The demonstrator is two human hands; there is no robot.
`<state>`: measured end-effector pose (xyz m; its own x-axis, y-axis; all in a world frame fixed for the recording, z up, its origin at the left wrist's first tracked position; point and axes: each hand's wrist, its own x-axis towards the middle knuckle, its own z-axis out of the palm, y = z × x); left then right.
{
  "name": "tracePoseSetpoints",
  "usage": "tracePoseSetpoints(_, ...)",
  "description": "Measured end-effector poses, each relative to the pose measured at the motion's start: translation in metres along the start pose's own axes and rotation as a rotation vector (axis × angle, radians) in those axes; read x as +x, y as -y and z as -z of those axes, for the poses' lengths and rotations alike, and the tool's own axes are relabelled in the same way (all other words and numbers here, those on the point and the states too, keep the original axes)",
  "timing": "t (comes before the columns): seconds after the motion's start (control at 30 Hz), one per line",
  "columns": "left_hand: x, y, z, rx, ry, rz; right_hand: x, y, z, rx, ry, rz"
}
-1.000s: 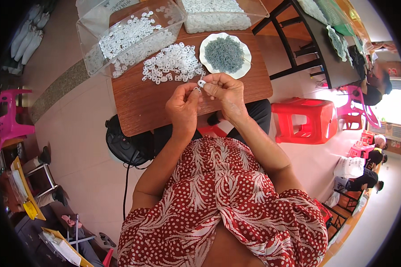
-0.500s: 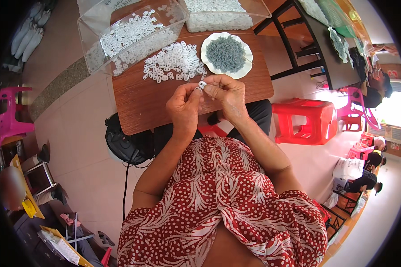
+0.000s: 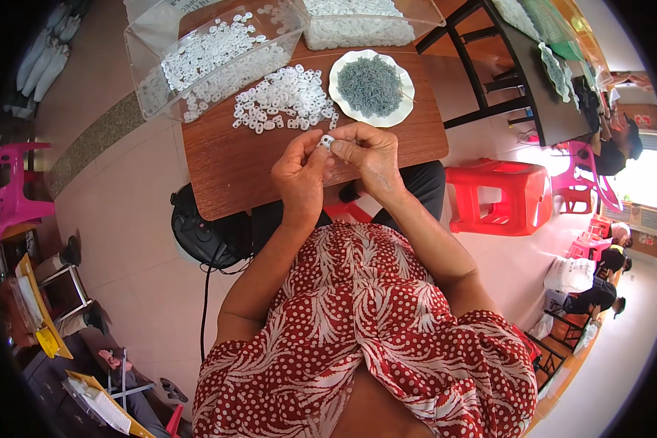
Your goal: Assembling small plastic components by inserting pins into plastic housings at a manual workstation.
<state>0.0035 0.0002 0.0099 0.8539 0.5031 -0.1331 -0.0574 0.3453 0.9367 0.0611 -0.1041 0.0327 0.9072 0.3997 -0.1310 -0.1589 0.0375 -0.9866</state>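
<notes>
Above the near part of the brown table, my two hands meet fingertip to fingertip. A small white plastic piece with holes is pinched between them. My left hand grips it from the left, thumb and finger closed. From the other side my right hand holds it with thumb and index finger. Just beyond lies a loose pile of similar white pieces. To its right a white scalloped plate bears many small grey parts. Whether a grey part is also in my fingers is too small to tell.
Clear plastic bins of white pieces stand at the table's far side. A red stool is on the right, a black bag on the floor at left. A dark table stands at far right; other people sit farther off.
The white piece has shifted slightly left and turned a little between my fingertips. Both hands stay closed on it in nearly the same place.
</notes>
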Motion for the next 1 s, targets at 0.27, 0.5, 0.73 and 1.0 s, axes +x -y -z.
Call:
tracePoseSetpoints(0.27, 0.002, 0.003, 0.001, -0.058, 0.016, 0.041, 0.001, -0.01, -0.001, -0.118, 0.014, 0.158)
tracePoseSetpoints(0.5, 0.004, 0.003, 0.001, -0.044, 0.014, 0.052, 0.0, -0.012, 0.002, -0.115, 0.036, 0.067)
tracePoseSetpoints(0.73, 0.004, -0.004, 0.0, -0.114, 0.0, 0.119, 0.003, -0.012, 0.004, -0.464, 0.036, 0.346)
tracePoseSetpoints(1.0, 0.005, -0.006, 0.0, -0.172, -0.021, 0.175, 0.002, -0.007, 0.005, -0.545, 0.047, 0.413)
